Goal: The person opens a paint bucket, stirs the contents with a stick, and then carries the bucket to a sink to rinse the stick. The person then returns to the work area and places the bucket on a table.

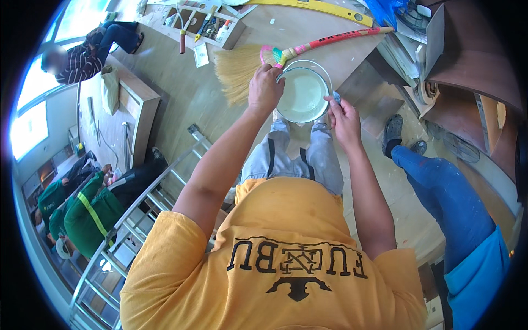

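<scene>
A round bucket [302, 96] with pale, whitish liquid inside and a thin wire handle is in front of my legs, by the table's near edge. My left hand [265, 88] is closed on the bucket's left rim. At the opposite rim, by the end of the wire handle, my right hand [345, 118] is closed in a pinch. A small blue-grey thing shows at its fingertips, too small to name. Just beyond my left hand lies a straw broom [239, 74] with a red handle, across the table corner [352, 60].
A wooden tool tray [236, 34] and a yellow spirit level [330, 12] lie on the table. To the left stand a metal ladder [159, 192] and a wooden bench [140, 104]. Several people are nearby; one person's blue-trousered leg [440, 181] is close at my right.
</scene>
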`<state>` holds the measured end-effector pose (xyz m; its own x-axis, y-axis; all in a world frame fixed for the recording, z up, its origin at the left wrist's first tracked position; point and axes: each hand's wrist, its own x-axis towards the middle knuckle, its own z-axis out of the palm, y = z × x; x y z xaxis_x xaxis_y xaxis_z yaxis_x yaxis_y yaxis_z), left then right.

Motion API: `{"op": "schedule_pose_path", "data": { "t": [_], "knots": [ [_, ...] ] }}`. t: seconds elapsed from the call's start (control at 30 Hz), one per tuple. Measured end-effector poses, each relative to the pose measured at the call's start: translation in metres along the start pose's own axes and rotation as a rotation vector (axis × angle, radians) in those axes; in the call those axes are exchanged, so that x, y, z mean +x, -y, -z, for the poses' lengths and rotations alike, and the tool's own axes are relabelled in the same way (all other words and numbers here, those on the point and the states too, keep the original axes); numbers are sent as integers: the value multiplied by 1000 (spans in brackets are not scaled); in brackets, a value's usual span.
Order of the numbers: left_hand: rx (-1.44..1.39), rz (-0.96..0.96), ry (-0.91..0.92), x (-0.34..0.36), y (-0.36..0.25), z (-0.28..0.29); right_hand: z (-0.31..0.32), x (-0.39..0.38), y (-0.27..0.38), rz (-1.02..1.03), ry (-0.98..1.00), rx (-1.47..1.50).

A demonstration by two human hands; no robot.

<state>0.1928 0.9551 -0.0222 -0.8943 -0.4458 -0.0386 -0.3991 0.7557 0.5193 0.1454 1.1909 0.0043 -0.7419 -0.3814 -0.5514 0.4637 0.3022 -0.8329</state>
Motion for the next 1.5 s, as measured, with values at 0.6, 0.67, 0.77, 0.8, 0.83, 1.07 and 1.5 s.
{"op": "schedule_pose_path", "data": {
  "t": [0.6, 0.67, 0.77, 0.8, 0.83, 1.07, 1.5],
  "knots": [
    [85, -53, -152, 3, 7, -38, 113, -10, -20, -17, -82, -223],
    [87, -23, -172, -1, 6, -40, 126, -8, -23, -10, -76, -216],
    [124, -38, -176, -2, 5, -44, 143, -8, -24, -35, -61, -228],
    [134, -37, -173, -2, 5, -44, 148, -8, -25, -50, -55, -235],
    [144, -37, -170, -1, 4, -45, 152, -7, -28, -48, -55, -251],
    [163, -54, -178, -2, 5, -42, 163, -14, -33, -34, -56, -312],
    [123, -157, -93, 0, 13, -29, 137, -13, -34, -42, -75, -223]
  ]
}}
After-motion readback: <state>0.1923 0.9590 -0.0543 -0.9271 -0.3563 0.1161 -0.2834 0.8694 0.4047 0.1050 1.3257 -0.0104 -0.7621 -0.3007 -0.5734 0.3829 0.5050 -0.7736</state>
